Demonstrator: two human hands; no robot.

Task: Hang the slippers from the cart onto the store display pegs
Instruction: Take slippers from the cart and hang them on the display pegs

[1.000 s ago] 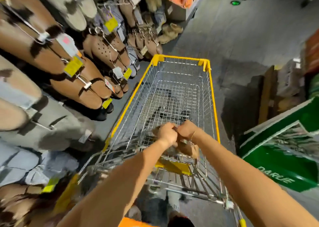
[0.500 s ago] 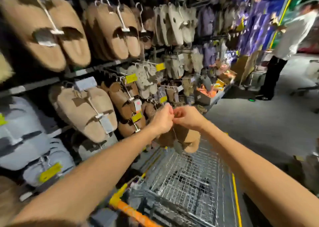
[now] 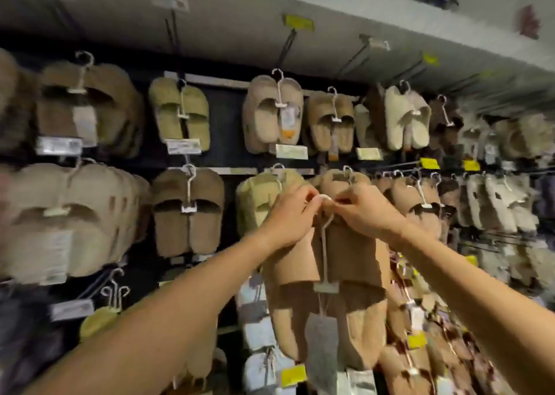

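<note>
Slippers cover the whole display wall (image 3: 228, 130) in front of me, pair after pair hanging on white plastic hangers in rows, tan, beige, olive and cream, with white and yellow price tags clipped at the peg ends. Above them runs a pale header board (image 3: 270, 28) with several dark bare pegs (image 3: 286, 49) jutting out beneath it.

Both of my forearms reach up from the bottom of the view and meet just right of centre. Between them hangs the pair of brown slippers (image 3: 345, 274) I am holding, toes up, open heels toward the bottom, in front of the second row of hung pairs. A grey tag (image 3: 321, 352) dangles from the pair on a thin cord.

A white hanger (image 3: 326, 244) runs up the middle of the pair, its clip at the slipper openings and its hook at my fingertips. My left hand (image 3: 288, 217) pinches the hook from the left, fingers curled. My right hand (image 3: 363, 211) pinches it from the right, fingers likewise curled, knuckles almost touching the other hand. The picture is too blurred to tell whether the hook sits on a peg.
</note>
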